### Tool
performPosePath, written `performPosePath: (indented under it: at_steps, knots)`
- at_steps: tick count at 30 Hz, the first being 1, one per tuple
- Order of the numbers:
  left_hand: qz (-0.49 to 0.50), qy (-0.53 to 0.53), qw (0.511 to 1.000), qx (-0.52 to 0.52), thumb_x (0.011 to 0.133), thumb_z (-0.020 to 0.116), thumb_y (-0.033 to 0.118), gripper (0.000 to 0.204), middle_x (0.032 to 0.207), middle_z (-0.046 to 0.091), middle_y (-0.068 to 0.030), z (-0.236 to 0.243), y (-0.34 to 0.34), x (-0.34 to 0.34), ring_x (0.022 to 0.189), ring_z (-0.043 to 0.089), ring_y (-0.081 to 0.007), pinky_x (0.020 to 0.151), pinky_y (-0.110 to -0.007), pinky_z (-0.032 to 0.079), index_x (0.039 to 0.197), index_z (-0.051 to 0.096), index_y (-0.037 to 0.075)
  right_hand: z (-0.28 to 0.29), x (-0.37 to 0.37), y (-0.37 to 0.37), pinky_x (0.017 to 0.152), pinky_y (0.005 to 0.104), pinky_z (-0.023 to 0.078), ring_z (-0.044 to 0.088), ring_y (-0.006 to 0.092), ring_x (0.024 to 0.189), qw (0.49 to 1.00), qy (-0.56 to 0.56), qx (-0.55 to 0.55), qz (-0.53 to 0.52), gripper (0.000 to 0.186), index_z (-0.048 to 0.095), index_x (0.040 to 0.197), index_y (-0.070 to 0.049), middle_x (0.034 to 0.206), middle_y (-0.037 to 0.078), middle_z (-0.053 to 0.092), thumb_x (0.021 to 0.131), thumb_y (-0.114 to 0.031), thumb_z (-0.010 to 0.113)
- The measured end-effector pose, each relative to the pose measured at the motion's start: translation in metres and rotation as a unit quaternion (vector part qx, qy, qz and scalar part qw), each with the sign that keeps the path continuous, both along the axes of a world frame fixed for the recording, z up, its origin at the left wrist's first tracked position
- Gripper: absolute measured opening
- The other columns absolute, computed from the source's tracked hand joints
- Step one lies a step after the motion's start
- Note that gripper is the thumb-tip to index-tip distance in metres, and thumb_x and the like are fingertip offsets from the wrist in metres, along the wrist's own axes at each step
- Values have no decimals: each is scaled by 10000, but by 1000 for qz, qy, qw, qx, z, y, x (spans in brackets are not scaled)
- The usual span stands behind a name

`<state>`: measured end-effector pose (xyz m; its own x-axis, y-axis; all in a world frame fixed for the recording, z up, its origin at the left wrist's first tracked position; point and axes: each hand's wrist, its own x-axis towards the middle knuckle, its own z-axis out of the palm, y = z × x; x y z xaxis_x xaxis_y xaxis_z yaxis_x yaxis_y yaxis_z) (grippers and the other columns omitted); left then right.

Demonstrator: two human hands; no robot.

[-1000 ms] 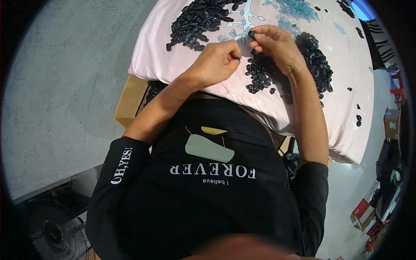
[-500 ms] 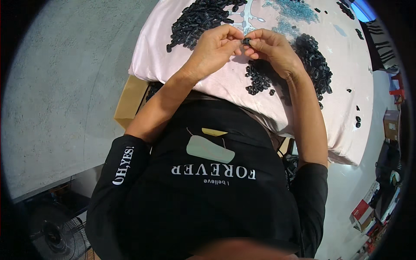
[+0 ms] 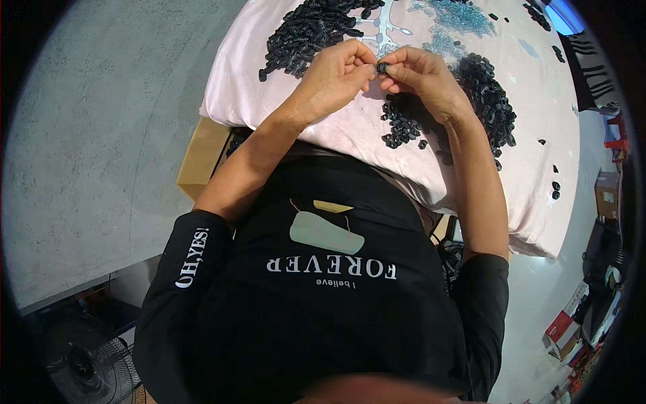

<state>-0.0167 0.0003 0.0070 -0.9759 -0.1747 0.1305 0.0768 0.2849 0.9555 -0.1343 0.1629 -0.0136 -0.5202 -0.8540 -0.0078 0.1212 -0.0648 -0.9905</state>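
Observation:
My left hand (image 3: 334,82) and my right hand (image 3: 428,82) meet above a pink cloth (image 3: 235,91), both closed at the fingertips on a small black piece (image 3: 382,68). A large heap of black pieces (image 3: 297,37) lies on the cloth beyond my left hand. Another heap (image 3: 488,101) is beside and partly behind my right hand, with a looser group of small pieces (image 3: 400,128) just below my hands. Small translucent blue-grey pieces (image 3: 451,20) are spread beyond my right hand.
A cardboard box (image 3: 196,158) shows under the cloth's left side, next to a grey surface (image 3: 101,121). A black fan (image 3: 87,363) stands at lower left. Cartons (image 3: 607,192), a red-and-white box (image 3: 562,330) and assorted items line the right side. Stray black pieces (image 3: 556,190) lie near the right edge.
My left hand has moved up and right to join my right hand, which has shifted slightly left. Their fingertips now meet on the black piece; little has moved over the last half second.

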Motion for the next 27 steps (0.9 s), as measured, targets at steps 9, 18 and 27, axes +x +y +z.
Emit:
performPosePath:
  at_steps: [9, 18, 27]
  knots:
    - [41, 0, 997, -70, 899, 569, 11, 69, 800, 589, -13, -3, 3, 3, 687, 546, -61, 609, -198, 451, 966, 573, -2, -4, 2, -5, 671, 210, 549, 668, 116, 725, 1000, 13, -25, -9, 123, 654, 1005, 31, 855, 75, 674, 925, -51, 609]
    - [32, 20, 998, -58, 917, 570, 9, 62, 814, 596, -30, -2, 2, 5, 707, 569, -73, 624, -214, 473, 976, 555, -3, 1, 10, -8, 672, 204, 529, 641, 92, 728, 996, 72, -42, -40, 139, 655, 1034, 33, 854, 57, 670, 932, -38, 593]
    - [-69, 21, 997, 22, 904, 626, 59, 164, 853, 622, -35, 5, -9, 3, 738, 627, -71, 594, -184, 491, 1029, 545, -9, 3, 3, 1, 710, 183, 505, 597, 54, 728, 997, 37, -61, 1, 177, 646, 1083, -5, 841, 18, 652, 944, -104, 596]
